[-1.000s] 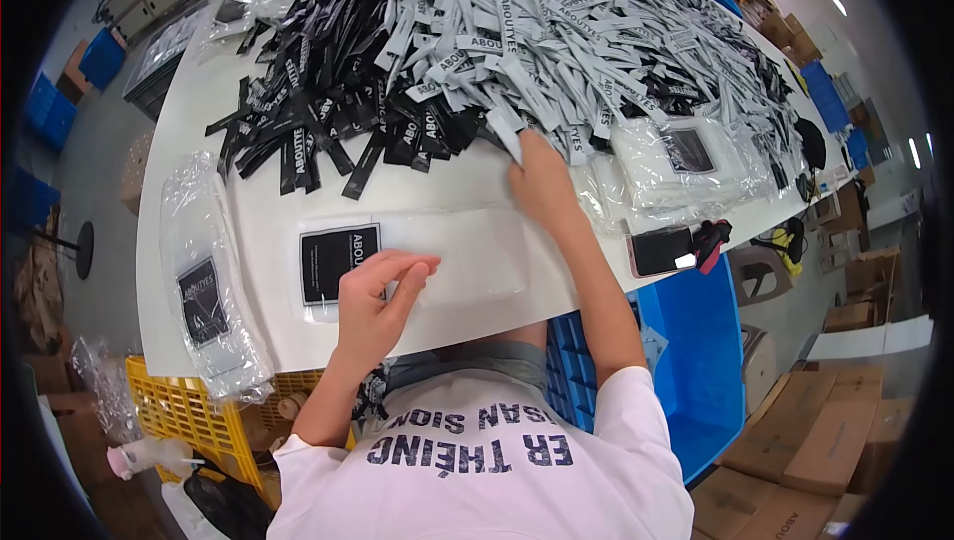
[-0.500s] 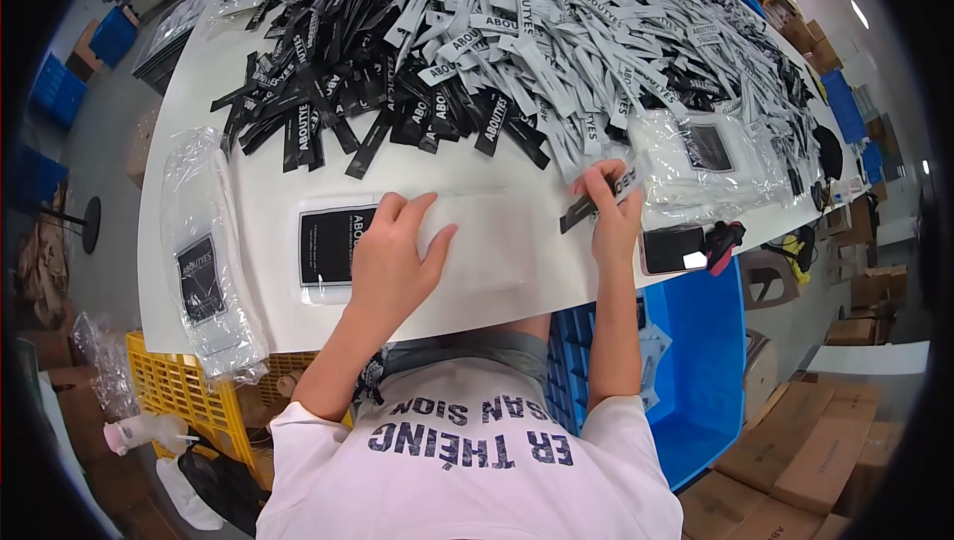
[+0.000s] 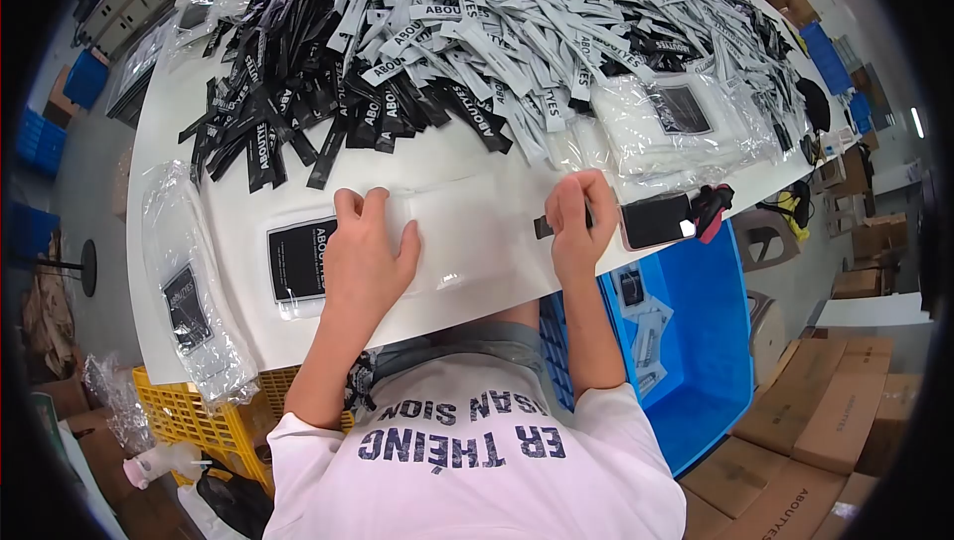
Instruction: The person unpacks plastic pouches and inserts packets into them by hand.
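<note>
A clear plastic bag with a black label [image 3: 298, 260] lies flat near the table's front edge. My left hand [image 3: 368, 252] rests on this bag, just right of the label, with its fingers apart. Past the bag's right end, my right hand [image 3: 580, 222] is closed on a black packet [image 3: 543, 228], most of which the fingers hide. Beyond both hands spreads a heap of black packets [image 3: 288, 83] and white packets [image 3: 517, 23], printed with lettering.
A filled clear bag [image 3: 189, 292] lies at the table's left edge. To the right are stacked bags [image 3: 676, 133], a phone [image 3: 656, 222] and a black and pink item [image 3: 710, 212]. Below are a blue bin [image 3: 696, 341], a yellow crate [image 3: 199, 421] and cardboard boxes [image 3: 815, 401].
My right hand went into the heap's near edge, then came back toward the bag with a black packet. My left hand opened and settled on the bag. The view shifted slightly.
</note>
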Available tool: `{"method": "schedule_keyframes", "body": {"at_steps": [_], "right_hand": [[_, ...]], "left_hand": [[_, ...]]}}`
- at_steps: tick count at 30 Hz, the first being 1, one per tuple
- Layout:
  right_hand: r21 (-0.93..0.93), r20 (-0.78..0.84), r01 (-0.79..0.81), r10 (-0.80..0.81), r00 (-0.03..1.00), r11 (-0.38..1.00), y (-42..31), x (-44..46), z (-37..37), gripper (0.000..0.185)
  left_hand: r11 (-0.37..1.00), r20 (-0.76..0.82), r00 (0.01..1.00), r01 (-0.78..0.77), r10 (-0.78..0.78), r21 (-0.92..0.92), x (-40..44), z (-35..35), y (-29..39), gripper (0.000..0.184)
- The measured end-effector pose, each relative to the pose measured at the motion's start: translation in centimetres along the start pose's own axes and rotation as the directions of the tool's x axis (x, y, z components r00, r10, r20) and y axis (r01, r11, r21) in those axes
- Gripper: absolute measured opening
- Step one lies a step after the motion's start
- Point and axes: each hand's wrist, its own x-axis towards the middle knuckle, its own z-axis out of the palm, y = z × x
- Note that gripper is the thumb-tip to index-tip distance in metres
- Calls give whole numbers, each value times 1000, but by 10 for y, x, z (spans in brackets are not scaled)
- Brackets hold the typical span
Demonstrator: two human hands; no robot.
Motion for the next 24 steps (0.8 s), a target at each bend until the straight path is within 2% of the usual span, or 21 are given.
{"method": "schedule_keyframes", "body": {"at_steps": [3,5,7,8,11,12,13,14,17,20,21,22,23,24], "right_hand": [[-80,48,-124,128,991,989,30,-6,-7,31],[-78,92,-8,15,996,997,25,-10,-11,35],[-78,138,96,-85,987,992,16,-16,-15,38],[-143,156,183,-160,975,973,12,-18,-15,41],[-144,71,45,-35,997,988,4,-21,-24,38],[-228,120,81,-54,991,970,4,-23,-19,39],[-306,179,117,-64,982,945,6,-24,-14,39],[-292,220,194,-132,967,937,-1,-27,-15,38],[-373,204,11,71,976,928,17,-25,-10,34],[-352,279,42,62,958,935,-4,-32,4,28],[-385,383,103,57,922,917,-18,-37,16,10],[-277,444,184,-45,895,943,-23,-44,32,18],[-268,526,137,26,850,954,-44,-48,42,30],[-241,523,114,30,852,964,-50,-55,52,35]], "left_hand": [[996,-17,1000,4,-6,-89,-3,-3,-4,34],[995,-27,1000,-8,6,-103,-3,-3,-13,25],[987,59,998,36,-27,-156,-1,-8,-24,19],[982,113,993,57,-37,-180,-1,-10,-25,19],[979,-5,993,-118,118,-166,7,-6,-13,24],[910,152,982,160,-109,-381,4,-16,-19,24],[730,349,890,444,-292,-520,-2,-26,-28,23],[658,363,884,463,-295,-594,-4,-26,-31,22],[570,354,894,447,-274,-689,-7,-30,-32,24],[470,325,913,406,-246,-784,-12,-25,-29,23],[427,319,927,374,-197,-823,-15,-22,-24,23],[419,314,935,355,-165,-836,-17,-19,-15,22],[410,308,943,334,-129,-849,-19,-17,-7,21],[363,301,948,316,-101,-876,-22,-13,-5,21]]}}
